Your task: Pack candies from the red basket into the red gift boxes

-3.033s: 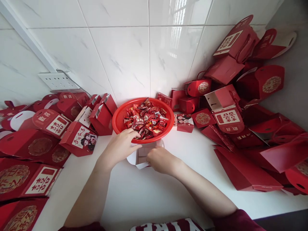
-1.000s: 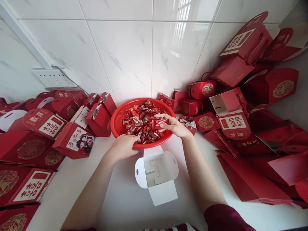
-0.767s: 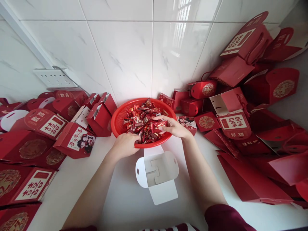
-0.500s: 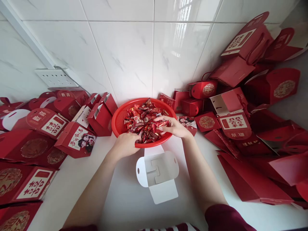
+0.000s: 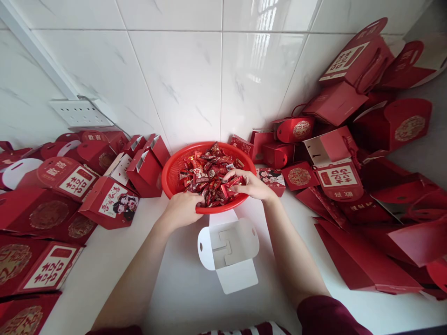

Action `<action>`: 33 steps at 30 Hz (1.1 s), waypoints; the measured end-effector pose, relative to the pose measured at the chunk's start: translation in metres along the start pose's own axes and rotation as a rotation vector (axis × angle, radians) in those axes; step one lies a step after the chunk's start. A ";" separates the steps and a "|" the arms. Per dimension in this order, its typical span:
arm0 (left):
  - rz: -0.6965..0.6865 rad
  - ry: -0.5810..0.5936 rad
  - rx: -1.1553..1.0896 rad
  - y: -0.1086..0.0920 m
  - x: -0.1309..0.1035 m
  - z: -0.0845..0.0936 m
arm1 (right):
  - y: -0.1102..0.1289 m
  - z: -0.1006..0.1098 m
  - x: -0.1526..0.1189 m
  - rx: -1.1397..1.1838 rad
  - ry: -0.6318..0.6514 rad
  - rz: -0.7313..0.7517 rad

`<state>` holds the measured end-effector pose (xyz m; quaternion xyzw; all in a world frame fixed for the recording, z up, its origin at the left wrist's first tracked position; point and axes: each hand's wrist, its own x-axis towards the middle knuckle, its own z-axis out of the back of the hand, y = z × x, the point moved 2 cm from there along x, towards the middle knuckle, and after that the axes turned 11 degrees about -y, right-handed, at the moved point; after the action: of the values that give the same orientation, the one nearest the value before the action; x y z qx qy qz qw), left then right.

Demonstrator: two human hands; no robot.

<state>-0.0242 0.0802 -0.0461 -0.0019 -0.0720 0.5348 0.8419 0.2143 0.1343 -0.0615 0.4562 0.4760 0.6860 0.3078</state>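
Note:
A red plastic basket (image 5: 171, 179) heaped with small wrapped candies (image 5: 213, 172) stands against the tiled wall. My left hand (image 5: 183, 209) reaches over its near left rim, closed, with the fingers curled down among the candies; what they hold, if anything, is hidden. From the right, my right hand (image 5: 251, 185) reaches in, thumb and fingers bent around red-wrapped candies. Just in front of the basket, between my forearms, is an unfolded carton (image 5: 239, 242), its white inside facing up and its flaps spread. Slotted tabs cross its bottom.
Red gift boxes (image 5: 49, 209) with gold and white prints crowd the left side. More boxes (image 5: 340, 177) are piled at the right, some with flaps raised. A socket strip (image 5: 82, 113) with a cable is near the wall at the left. White table surface (image 5: 188, 298) shows between my arms.
Almost nothing differs. My right hand's fingers have shifted slightly among the candies; my left hand, the basket and the carton stay in place.

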 end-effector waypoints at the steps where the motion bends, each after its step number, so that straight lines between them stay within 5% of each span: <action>1: -0.001 0.002 -0.001 -0.001 0.000 0.000 | -0.001 0.000 0.000 0.008 -0.022 0.002; 33: 0.022 0.014 -0.011 -0.002 0.000 0.001 | -0.011 0.001 -0.001 0.186 -0.118 -0.097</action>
<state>-0.0227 0.0799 -0.0452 -0.0109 -0.0690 0.5436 0.8364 0.2149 0.1380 -0.0718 0.4989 0.5398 0.5952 0.3246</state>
